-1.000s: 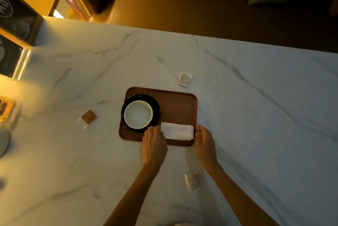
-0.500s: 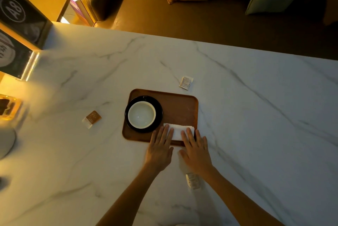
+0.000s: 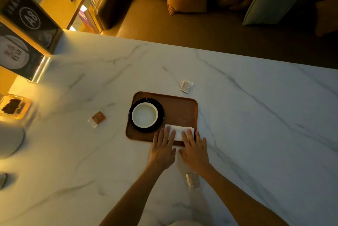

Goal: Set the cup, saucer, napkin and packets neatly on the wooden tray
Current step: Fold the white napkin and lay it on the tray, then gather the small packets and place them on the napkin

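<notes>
A wooden tray (image 3: pixel 182 110) lies on the marble table. On its left half a white cup (image 3: pixel 144 115) stands on a black saucer (image 3: pixel 161 116). A folded white napkin (image 3: pixel 178 130) lies along the tray's near right edge. My left hand (image 3: pixel 162 148) and my right hand (image 3: pixel 194 150) lie flat side by side, fingers spread, fingertips resting on the napkin. Three packets lie off the tray: a white one (image 3: pixel 186 86) beyond its far right corner, a brown and white one (image 3: pixel 97 119) to its left, and a white one (image 3: pixel 192 180) near my right wrist.
A black table sign marked A8 (image 3: pixel 29 17) and a lit menu stand occupy the far left. A glass holder (image 3: pixel 12 107) sits at the left edge. Beyond the table's far edge is a leather sofa (image 3: pixel 182 6) with cushions.
My hands moved from the napkin's two ends to lie flat on top of it, fingers spread. The camera view shifted slightly; tray, cup and packets stayed put.
</notes>
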A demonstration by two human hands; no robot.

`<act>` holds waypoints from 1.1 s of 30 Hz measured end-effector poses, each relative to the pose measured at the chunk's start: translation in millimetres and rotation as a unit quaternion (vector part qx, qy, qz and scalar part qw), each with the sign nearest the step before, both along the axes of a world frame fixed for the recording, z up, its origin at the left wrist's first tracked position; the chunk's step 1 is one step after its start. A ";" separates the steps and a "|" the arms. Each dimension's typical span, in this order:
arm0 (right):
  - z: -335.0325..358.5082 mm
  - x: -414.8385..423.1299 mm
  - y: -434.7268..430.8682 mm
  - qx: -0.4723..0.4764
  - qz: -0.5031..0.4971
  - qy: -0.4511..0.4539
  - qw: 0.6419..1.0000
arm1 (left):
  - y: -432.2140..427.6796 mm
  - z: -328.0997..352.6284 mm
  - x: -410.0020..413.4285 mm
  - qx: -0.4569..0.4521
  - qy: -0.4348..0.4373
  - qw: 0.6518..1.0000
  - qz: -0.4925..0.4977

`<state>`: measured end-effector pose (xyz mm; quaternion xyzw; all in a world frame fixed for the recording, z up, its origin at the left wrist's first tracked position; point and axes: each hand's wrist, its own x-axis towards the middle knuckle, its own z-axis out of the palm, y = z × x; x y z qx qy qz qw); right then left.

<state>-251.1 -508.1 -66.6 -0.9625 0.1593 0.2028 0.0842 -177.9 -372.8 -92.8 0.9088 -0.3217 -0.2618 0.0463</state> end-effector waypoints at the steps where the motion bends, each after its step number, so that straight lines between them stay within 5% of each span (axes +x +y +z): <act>1: 1.0 0.7 0.4 0.005 -0.003 -0.002 1.000 | -0.3 3.2 0.7 0.006 0.002 1.000 -0.003; 6: 8.9 2.3 -6.5 0.037 -0.021 0.002 0.999 | 2.0 29.5 11.5 0.004 0.012 1.000 -0.024; 14: 54.5 -67.7 -13.7 0.124 -0.109 -0.142 0.976 | 47.4 80.5 -16.1 0.046 -0.032 0.998 -0.017; 27: 69.1 -151.1 -9.6 0.174 -0.206 -0.170 0.948 | 73.5 96.9 -92.8 0.079 -0.018 0.997 0.012; 33: 65.5 -150.7 -2.6 0.242 -0.313 -0.122 0.910 | 54.7 87.8 -104.5 0.052 0.065 0.993 0.087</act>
